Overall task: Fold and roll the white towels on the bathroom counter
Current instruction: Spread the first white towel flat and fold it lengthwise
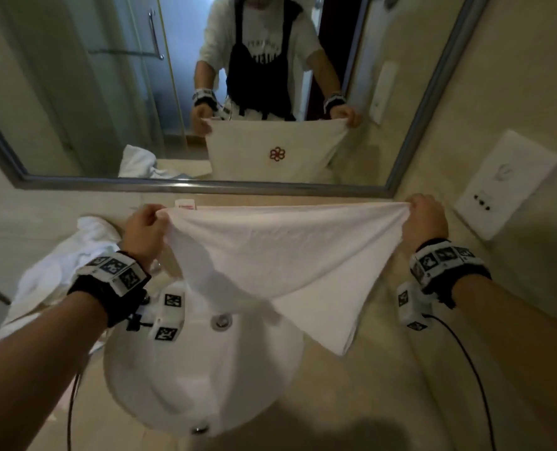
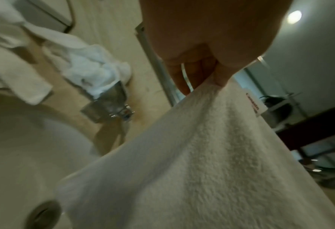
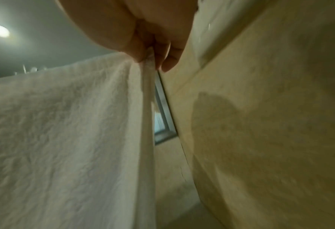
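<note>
left hand pinches white towel top corner | right hand pinches other corner | towel hangs above sink | crumpled towel on worktop

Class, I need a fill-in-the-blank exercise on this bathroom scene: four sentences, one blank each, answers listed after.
1. The left hand and right hand each pinch a top ____ of the white towel.
2. The towel hangs partly above the round white ____, beside the counter.
3. In the mirror, the towel shows a ____ flower emblem.
4. A crumpled towel lies on the person's ____ side.

Answers: corner; sink; red; left
</note>
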The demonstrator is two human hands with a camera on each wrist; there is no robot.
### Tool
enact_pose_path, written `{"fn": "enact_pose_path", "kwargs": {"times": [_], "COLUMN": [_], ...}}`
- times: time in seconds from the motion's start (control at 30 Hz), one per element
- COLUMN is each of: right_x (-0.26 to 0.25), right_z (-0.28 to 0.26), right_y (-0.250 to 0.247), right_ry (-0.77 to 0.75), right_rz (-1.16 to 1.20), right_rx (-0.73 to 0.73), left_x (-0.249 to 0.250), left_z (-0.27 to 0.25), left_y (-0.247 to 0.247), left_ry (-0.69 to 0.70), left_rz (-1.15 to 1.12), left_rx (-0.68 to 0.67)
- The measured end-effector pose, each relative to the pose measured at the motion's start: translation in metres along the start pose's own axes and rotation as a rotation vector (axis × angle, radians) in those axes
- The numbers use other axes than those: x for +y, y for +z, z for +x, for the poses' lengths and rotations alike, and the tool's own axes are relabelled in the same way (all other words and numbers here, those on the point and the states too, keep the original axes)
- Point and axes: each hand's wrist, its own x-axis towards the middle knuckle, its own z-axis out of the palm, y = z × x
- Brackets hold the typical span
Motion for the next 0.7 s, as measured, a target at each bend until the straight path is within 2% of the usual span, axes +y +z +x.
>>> {"fn": "enact_pose_path", "kwargs": {"times": [0.1, 0.17, 0.27, 0.4, 0.5, 0.6, 0.7], "right_x": [-0.014, -0.018, -0.018, -0.018, -0.017, -0.002, 0.016], "right_z": [-0.003, -0.008, -0.023, -0.035, -0.044, -0.048, -0.052], "right_y": [-0.060, -0.089, -0.116, -0.157, -0.185, -0.193, -0.173], "right_ry": [0.018, 0.041, 0.051, 0.001, 0.019, -0.038, -0.077], "right_rz": [0.071, 0.023, -0.047, 0.068, 0.190, 0.259, 0.230], "right_rx": [0.192, 0.207, 0.165, 0.414, 0.507, 0.556, 0.523], "left_x": [0.048, 0.080, 0.105, 0.139, 0.171, 0.182, 0.154], "left_z": [0.001, -0.002, -0.005, -0.014, -0.027, -0.026, -0.020], "left_y": [-0.023, -0.032, -0.040, -0.050, -0.051, -0.048, -0.025], "left_ry": [0.136, 0.208, 0.197, 0.229, 0.292, 0.242, 0.096], "left_rz": [-0.125, -0.169, -0.230, -0.340, -0.433, -0.518, -0.434], "left_rx": [0.046, 0.040, 0.036, 0.026, -0.024, -0.087, -0.215]}}
